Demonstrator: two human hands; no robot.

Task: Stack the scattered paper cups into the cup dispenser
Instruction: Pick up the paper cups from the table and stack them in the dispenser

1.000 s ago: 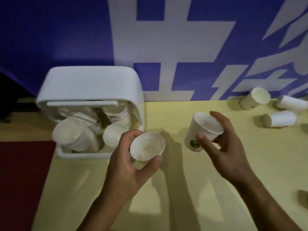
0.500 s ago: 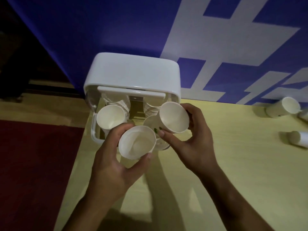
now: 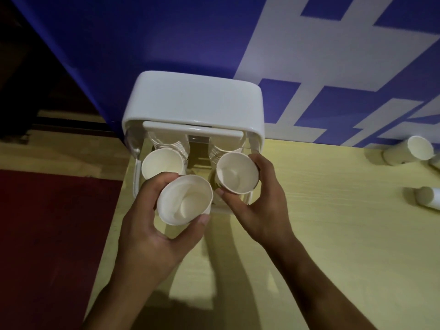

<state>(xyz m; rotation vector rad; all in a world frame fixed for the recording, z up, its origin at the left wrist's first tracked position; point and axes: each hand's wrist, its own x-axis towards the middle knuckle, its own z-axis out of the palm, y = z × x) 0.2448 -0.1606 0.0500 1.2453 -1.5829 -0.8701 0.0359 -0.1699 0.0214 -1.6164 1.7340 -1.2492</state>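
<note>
While the left hand [image 3: 152,225] curls its thumb and fingers around a white paper cup [image 3: 184,202], its grip is clenched on that cup, which is tipped with its mouth toward the camera, just in front of the cup dispenser [image 3: 195,103]. At 2 o'clock from it, the right hand [image 3: 259,206] grasps a second cup [image 3: 237,172] by its wall, at the dispenser's right-hand stack; whether it touches the cups beneath cannot be told. At 11 o'clock from the left-hand cup, the top cup [image 3: 163,164] of the left stack sits open-mouthed in the dispenser. The white dispenser stands at 12 o'clock on the yellow surface [image 3: 333,234], against a blue wall [image 3: 166,32] with white shapes. Well apart at 3 o'clock, loose cups [image 3: 419,148] lie on their sides on the surface. At 9 o'clock lies a dark red floor [image 3: 47,234].
</note>
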